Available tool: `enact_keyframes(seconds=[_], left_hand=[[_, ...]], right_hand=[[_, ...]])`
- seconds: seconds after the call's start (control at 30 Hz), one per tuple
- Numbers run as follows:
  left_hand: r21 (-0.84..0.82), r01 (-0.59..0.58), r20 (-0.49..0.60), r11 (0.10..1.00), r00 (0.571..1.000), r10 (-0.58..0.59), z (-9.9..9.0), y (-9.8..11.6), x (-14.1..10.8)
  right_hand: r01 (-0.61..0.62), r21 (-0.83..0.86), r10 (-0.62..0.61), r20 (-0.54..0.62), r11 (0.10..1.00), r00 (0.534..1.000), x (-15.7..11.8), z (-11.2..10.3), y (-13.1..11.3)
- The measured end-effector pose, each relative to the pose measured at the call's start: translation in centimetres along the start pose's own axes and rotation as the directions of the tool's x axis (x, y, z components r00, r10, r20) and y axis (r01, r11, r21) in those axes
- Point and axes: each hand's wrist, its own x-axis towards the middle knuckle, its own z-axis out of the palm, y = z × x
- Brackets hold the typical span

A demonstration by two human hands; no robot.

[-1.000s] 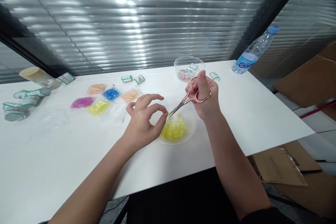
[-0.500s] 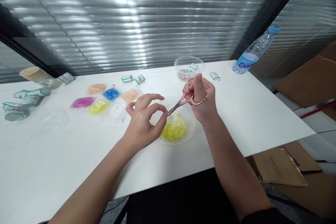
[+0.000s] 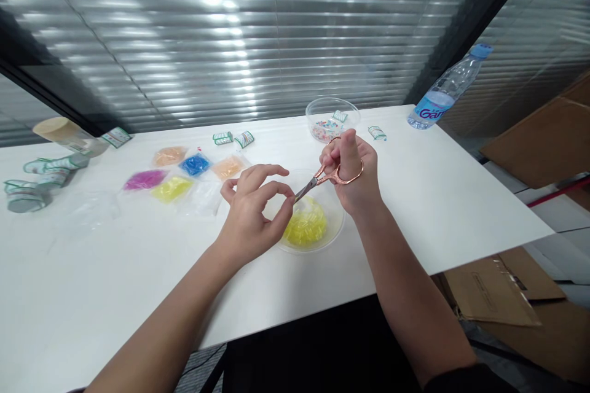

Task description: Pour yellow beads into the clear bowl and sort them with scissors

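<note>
My right hand (image 3: pixel 354 172) grips a pair of scissors (image 3: pixel 312 183) with copper-coloured handles, thumb and fingers in the loops. The blades look nearly closed, and their tips meet the fingertips of my left hand (image 3: pixel 258 209). Thumb and index finger of that hand are pinched together, the other fingers raised; what they pinch is too small to make out. Below both hands stands a clear round bowl (image 3: pixel 335 226) on the table. Inside it lies a heap of short yellow translucent tube pieces (image 3: pixel 305 226), partly hidden by my left hand.
Small bags of orange, blue, magenta and yellow pieces (image 3: pixel 172 188) lie left on the white table (image 3: pixel 138 282). Farther back are a tub of mixed coloured bits (image 3: pixel 332 120), green-and-white packets (image 3: pixel 223 138) and a lidded jar (image 3: pixel 69 135). A water bottle (image 3: pixel 449 89) stands at the right.
</note>
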Motion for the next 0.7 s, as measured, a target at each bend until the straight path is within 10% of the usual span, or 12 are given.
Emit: enact_keyframes(seconds=[0.7], left_hand=[[0.0,0.011,-0.065,1.0,0.998,-0.011,0.04,-0.17,-0.21]], right_hand=[[0.014,-0.013,-0.015,-0.043,1.0,0.999,0.11,-0.06,-0.11]])
